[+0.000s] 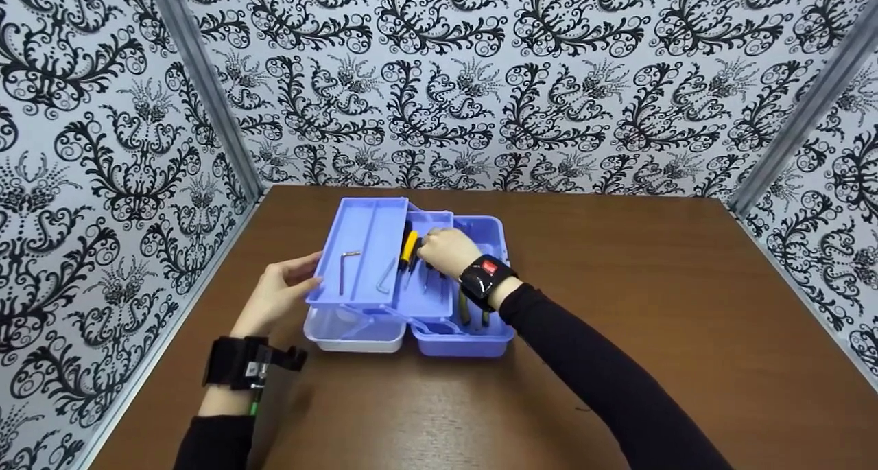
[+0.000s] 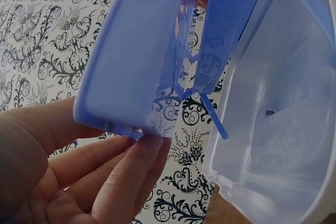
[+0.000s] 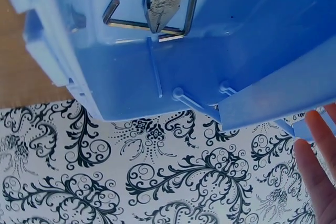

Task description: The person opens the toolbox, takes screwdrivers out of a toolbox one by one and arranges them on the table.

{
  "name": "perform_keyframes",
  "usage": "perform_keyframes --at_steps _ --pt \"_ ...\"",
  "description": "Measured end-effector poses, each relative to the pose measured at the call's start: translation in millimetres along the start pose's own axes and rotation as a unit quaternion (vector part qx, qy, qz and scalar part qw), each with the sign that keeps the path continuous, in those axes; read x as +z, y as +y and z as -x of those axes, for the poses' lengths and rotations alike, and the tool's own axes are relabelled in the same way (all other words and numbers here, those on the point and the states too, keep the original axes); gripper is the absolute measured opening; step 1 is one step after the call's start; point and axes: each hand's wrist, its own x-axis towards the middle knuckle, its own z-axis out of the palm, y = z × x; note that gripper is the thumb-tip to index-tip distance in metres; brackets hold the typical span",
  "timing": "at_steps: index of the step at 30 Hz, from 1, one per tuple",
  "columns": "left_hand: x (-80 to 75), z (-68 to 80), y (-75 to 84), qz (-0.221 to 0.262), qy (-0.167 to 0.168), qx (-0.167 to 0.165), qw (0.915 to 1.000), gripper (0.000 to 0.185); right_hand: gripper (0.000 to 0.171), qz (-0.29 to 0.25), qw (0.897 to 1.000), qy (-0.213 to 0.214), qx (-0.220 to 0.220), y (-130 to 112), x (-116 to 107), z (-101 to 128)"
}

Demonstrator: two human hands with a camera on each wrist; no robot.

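Though spread wide on the brown wooden table, probably weighs little: a pale blue cantilever toolbox of thin moulded plastic, near the table's middle, toward the left wall. Judged stiff enough in the walls but loose at the thin hinge arms, so likely to wobble or fold if lifted by one tray. Smooth and a bit slippery too. Best gripped low, by the rim of the base, or steadied at a tray's outer edge.

Steadying just so with the left hand: fingers nearly straight, tips touching the underside of the left edge of the raised blue upper tray, thumb alongside, nothing clasped. Confirmed from the left wrist view, with fingertips under the tray lip.

Reaching with the right hand over the middle section, knuckles above the tool handles. Cannot tell whether anything is pinched there; only straight fingers shown by the right wrist camera, off the box.

Contents:
- upper tray: two bent steel hex keys, one at left, one at right, lying flat and apart
- middle section: a yellow-handled screwdriver among darker handles
- elsewhere, seen through blue plastic from below: green-and-yellow-handled pliers across more hex keys
- below the raised tray: a translucent white lower compartment, apparently holding nothing
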Motion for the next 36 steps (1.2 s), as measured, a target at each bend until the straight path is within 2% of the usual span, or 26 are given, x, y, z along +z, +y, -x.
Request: perform_keyframes --at_steps 10,17,27,30,36 --pt "1.3 -0.6 2.1 0.01 -0.007 0.01 0.9999 0.05 0.017 0.023 1.0 0.01 -0.011 0.3 6.4 0.7" --pt "1.4 1.3 2.8 0.013 -0.003 0.006 0.9999 0.051 0.014 0.002 1.0 0.018 -0.011 6.8 -3.2 4.7" --pt "3.0 3.3 -0.7 -0.008 0.01 0.002 0.9999 0.05 0.015 -0.006 0.999 0.031 -0.006 12.8 -13.4 9.0" --pt "3.0 3.7 -0.4 -0.006 0.009 0.001 0.9999 0.05 0.013 -0.011 0.999 0.052 -0.008 14.9 -14.7 12.4" --pt "2.8 3.2 0.1 0.008 0.005 -0.007 0.9999 0.05 0.009 -0.011 0.993 0.121 -0.007 21.5 -13.1 20.5"
